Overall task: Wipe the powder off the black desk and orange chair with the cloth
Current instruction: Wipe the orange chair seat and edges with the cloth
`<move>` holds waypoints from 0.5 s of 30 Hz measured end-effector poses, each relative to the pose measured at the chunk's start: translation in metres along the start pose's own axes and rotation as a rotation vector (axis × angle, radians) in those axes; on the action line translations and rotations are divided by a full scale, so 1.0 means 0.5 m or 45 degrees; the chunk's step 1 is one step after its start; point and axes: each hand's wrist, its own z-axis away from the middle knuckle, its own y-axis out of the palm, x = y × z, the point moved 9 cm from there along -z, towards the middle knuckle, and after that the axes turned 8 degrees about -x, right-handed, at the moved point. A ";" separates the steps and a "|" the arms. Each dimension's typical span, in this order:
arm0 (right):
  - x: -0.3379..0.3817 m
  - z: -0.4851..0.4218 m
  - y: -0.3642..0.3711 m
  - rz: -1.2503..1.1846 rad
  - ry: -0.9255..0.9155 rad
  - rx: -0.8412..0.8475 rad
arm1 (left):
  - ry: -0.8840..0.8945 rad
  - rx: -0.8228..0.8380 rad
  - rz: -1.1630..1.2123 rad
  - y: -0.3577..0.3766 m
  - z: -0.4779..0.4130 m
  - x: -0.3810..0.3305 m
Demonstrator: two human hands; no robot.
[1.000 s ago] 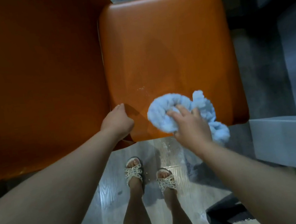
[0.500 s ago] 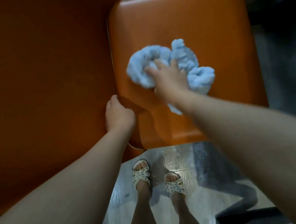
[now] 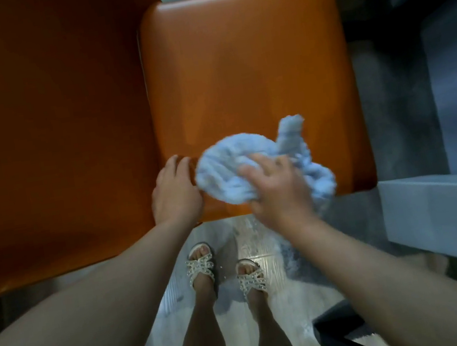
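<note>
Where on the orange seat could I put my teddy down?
The whole far half of the orange seat is bare, from the backrest across to the seat's right edge. The near edge is crowded: the left hand rests at its corner, and the right hand grips the blue cloth beside it.

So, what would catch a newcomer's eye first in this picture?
The big orange chair fills the upper picture, its seat glossy. At the seat's near edge the right hand grips a bunched, fluffy light blue cloth, while the left hand rests at the seat's near left corner. Below, white powder dusts the floor by two sandalled feet.
</note>
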 end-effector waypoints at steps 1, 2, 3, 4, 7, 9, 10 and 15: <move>0.009 0.009 0.044 0.049 -0.013 0.137 | 0.012 -0.009 -0.005 0.001 0.005 -0.004; 0.001 0.031 0.083 0.071 0.001 0.261 | 0.011 -0.003 -0.012 0.005 0.009 -0.005; -0.032 0.062 0.102 0.102 0.051 0.321 | 0.013 0.012 -0.033 0.011 0.014 -0.008; -0.085 0.095 0.105 0.148 0.137 0.339 | 0.029 0.034 -0.068 0.018 0.020 -0.014; -0.281 0.200 0.037 0.237 0.600 0.258 | 0.161 0.113 -0.201 0.050 0.038 -0.045; -0.401 0.260 -0.019 0.117 1.063 0.123 | 0.243 0.155 -0.278 0.069 0.048 -0.064; -0.443 0.277 -0.054 0.083 1.283 -0.029 | 0.265 0.163 -0.305 0.075 0.051 -0.070; -0.399 0.164 -0.082 -0.067 1.006 -0.313 | 0.302 0.173 -0.430 0.092 0.059 -0.065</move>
